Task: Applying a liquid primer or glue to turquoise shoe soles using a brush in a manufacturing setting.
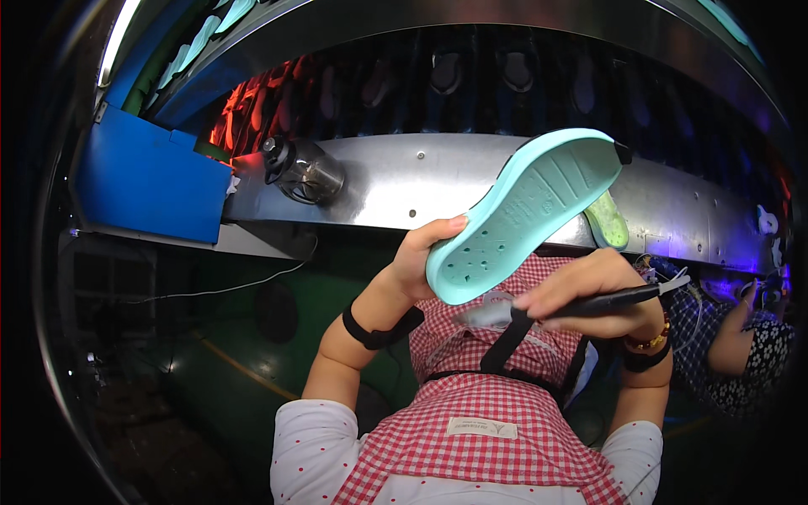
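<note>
A turquoise shoe sole point(522, 215) is tilted up in front of me, its inner face with small holes and ridges towards me. My left hand point(421, 252) grips it by its lower left end, thumb on the rim. Dark material edges part of the sole's far side and tip. Just below and to the right, my right hand point(593, 290) is closed around a black-handled brush point(606, 301). The brush's pale tip is blurred and lies close under the sole's lower end; whether they touch I cannot tell. A thin pale cable seems to run from the handle's back end.
Across the far side runs a metal bench point(383, 181) with a dark see-through jug point(307, 172) and a yellow-green sole point(608, 220) on it. Soles stand in the dark recess behind. At left is a blue box point(156, 172); at right, another person's arm point(730, 349).
</note>
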Demonstrator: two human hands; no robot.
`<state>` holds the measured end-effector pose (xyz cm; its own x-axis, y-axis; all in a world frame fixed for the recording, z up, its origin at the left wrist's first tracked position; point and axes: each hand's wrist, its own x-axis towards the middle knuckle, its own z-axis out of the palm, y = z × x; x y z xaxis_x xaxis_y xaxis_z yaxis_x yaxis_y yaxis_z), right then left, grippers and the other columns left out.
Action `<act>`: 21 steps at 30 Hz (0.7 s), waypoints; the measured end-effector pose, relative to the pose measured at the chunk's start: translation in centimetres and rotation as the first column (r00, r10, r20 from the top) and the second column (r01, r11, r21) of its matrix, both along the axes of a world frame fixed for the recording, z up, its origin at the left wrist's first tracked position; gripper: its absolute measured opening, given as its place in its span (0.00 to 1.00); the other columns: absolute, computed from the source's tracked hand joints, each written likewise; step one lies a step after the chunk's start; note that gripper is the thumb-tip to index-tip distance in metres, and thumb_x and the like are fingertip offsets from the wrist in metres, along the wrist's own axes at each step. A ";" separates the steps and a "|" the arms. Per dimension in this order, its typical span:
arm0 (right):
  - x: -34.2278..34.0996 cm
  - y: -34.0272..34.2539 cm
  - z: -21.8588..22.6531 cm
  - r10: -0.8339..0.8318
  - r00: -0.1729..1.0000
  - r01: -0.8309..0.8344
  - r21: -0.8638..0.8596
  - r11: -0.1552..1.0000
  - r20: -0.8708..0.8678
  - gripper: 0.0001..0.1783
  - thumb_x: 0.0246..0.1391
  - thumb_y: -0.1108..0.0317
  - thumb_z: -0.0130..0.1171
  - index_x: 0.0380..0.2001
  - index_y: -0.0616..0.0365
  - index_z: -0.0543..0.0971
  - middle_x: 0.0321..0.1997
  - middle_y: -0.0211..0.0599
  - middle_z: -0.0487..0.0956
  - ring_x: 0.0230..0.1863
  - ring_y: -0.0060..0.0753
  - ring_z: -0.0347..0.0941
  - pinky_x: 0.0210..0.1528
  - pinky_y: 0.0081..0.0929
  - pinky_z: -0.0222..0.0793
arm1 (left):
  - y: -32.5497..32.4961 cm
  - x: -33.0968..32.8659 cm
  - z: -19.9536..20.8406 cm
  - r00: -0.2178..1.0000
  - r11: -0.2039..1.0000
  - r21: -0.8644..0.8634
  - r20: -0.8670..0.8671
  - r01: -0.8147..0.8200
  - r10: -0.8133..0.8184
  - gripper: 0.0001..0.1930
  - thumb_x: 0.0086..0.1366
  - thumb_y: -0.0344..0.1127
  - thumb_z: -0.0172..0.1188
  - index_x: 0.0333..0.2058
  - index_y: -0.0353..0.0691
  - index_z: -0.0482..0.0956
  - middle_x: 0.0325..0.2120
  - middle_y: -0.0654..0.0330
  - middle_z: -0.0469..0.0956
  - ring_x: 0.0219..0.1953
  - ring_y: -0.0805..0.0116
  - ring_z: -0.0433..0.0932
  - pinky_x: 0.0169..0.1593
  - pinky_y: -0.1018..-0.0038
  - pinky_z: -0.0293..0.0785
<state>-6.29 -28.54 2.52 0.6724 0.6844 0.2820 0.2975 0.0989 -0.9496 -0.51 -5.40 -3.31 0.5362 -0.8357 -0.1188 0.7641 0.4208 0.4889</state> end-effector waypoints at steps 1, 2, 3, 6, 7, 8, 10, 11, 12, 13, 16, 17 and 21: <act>0.0 0.3 -0.2 -0.097 0.995 0.097 -0.017 0.995 0.009 0.11 0.40 0.79 0.61 0.33 0.63 0.77 0.36 0.43 0.78 0.39 0.36 0.76 0.43 0.26 0.71 | 0.2 0.1 0.0 1.000 1.000 0.020 0.006 0.019 -0.019 0.28 0.59 0.43 0.43 0.53 0.29 0.58 0.42 0.48 0.71 0.38 0.63 0.76 0.43 0.70 0.73; 0.0 0.4 -0.5 -0.198 0.980 0.199 -0.036 0.979 0.019 0.11 0.40 0.79 0.60 0.33 0.63 0.77 0.37 0.43 0.78 0.39 0.36 0.76 0.42 0.26 0.71 | 0.0 0.2 0.4 0.999 0.998 0.039 0.012 0.043 -0.044 0.28 0.58 0.42 0.44 0.54 0.29 0.57 0.42 0.48 0.71 0.39 0.62 0.75 0.45 0.69 0.72; 0.3 0.3 -1.2 -0.117 0.992 0.118 -0.037 0.992 0.040 0.11 0.40 0.79 0.60 0.32 0.63 0.77 0.37 0.43 0.78 0.38 0.36 0.76 0.41 0.26 0.71 | -0.2 0.3 1.2 0.996 0.994 0.085 0.063 0.063 -0.069 0.30 0.56 0.42 0.46 0.54 0.28 0.57 0.44 0.45 0.70 0.42 0.60 0.73 0.48 0.69 0.69; 0.1 0.0 0.0 0.040 0.997 -0.032 -0.123 0.992 0.064 0.11 0.42 0.76 0.59 0.33 0.61 0.78 0.39 0.44 0.78 0.40 0.39 0.75 0.43 0.28 0.71 | 0.1 -0.2 2.3 0.959 0.939 0.328 0.219 0.100 -0.179 0.30 0.55 0.43 0.49 0.52 0.27 0.59 0.44 0.45 0.69 0.45 0.62 0.71 0.47 0.72 0.68; -0.1 -0.2 0.5 0.041 0.997 -0.033 -0.121 0.992 0.060 0.11 0.42 0.76 0.59 0.33 0.61 0.78 0.39 0.44 0.78 0.40 0.39 0.75 0.43 0.28 0.71 | 0.5 -0.1 2.1 0.961 0.932 0.345 0.202 0.109 -0.188 0.30 0.56 0.45 0.48 0.52 0.27 0.59 0.42 0.46 0.70 0.42 0.64 0.73 0.44 0.74 0.70; -0.3 -0.5 0.9 0.047 0.997 -0.040 -0.123 0.992 0.055 0.11 0.42 0.76 0.59 0.33 0.61 0.78 0.39 0.44 0.78 0.40 0.39 0.75 0.43 0.28 0.71 | 0.5 -0.1 1.8 0.976 0.942 0.326 0.170 0.077 -0.139 0.30 0.57 0.46 0.47 0.51 0.27 0.61 0.41 0.47 0.71 0.38 0.65 0.74 0.41 0.75 0.72; -0.2 -0.7 0.7 0.057 0.997 -0.050 -0.123 0.991 0.048 0.11 0.43 0.75 0.58 0.34 0.61 0.78 0.39 0.44 0.77 0.40 0.40 0.75 0.42 0.28 0.71 | 1.2 0.1 1.4 0.984 0.959 0.275 0.133 0.074 -0.115 0.29 0.57 0.46 0.46 0.51 0.27 0.61 0.40 0.48 0.72 0.36 0.65 0.75 0.39 0.75 0.72; 0.0 -0.8 0.1 -0.029 0.996 0.039 -0.103 0.994 0.090 0.11 0.42 0.76 0.58 0.34 0.61 0.78 0.39 0.44 0.78 0.40 0.39 0.76 0.43 0.27 0.71 | 1.3 0.4 1.7 0.984 0.967 0.230 0.111 0.112 -0.141 0.30 0.57 0.46 0.46 0.51 0.27 0.61 0.41 0.47 0.71 0.38 0.65 0.74 0.41 0.75 0.72; 0.1 -0.9 -0.5 -0.115 0.985 0.126 -0.081 0.989 0.130 0.11 0.42 0.76 0.57 0.34 0.61 0.77 0.38 0.43 0.78 0.40 0.38 0.76 0.43 0.26 0.71 | 1.1 0.4 2.1 0.983 0.967 0.227 0.112 0.117 -0.145 0.30 0.57 0.46 0.46 0.51 0.27 0.61 0.41 0.47 0.71 0.38 0.65 0.74 0.41 0.75 0.72; 0.0 -0.9 -0.9 -0.075 0.994 0.082 -0.089 0.993 0.079 0.12 0.42 0.77 0.57 0.34 0.59 0.77 0.39 0.42 0.78 0.39 0.37 0.76 0.42 0.27 0.71 | 0.9 0.1 2.7 0.952 0.938 0.339 0.253 0.078 -0.171 0.30 0.57 0.47 0.46 0.52 0.27 0.61 0.42 0.47 0.71 0.38 0.65 0.74 0.42 0.74 0.71; -0.4 -0.9 1.3 0.015 0.987 0.031 -0.284 0.958 0.161 0.11 0.41 0.76 0.59 0.32 0.58 0.79 0.35 0.40 0.79 0.36 0.35 0.77 0.36 0.24 0.73 | 1.3 -0.1 3.0 0.886 0.874 0.486 0.396 0.022 -0.242 0.32 0.58 0.49 0.45 0.53 0.27 0.60 0.43 0.46 0.70 0.39 0.64 0.74 0.45 0.74 0.70; -0.5 -1.0 1.4 0.015 0.987 0.030 -0.281 0.959 0.157 0.11 0.41 0.76 0.59 0.32 0.58 0.79 0.35 0.40 0.79 0.36 0.35 0.77 0.36 0.24 0.73 | 1.7 0.0 2.5 0.929 0.885 0.465 0.313 0.032 -0.198 0.32 0.58 0.50 0.45 0.53 0.27 0.60 0.44 0.46 0.70 0.40 0.64 0.74 0.45 0.74 0.70; -0.2 -1.3 -0.8 -0.195 0.950 0.219 -0.078 0.973 0.243 0.09 0.41 0.75 0.58 0.31 0.57 0.79 0.35 0.39 0.79 0.33 0.34 0.78 0.31 0.21 0.72 | 2.1 0.0 2.7 0.958 0.928 0.367 0.238 0.061 -0.157 0.34 0.57 0.52 0.46 0.53 0.27 0.60 0.44 0.45 0.70 0.40 0.64 0.74 0.44 0.74 0.70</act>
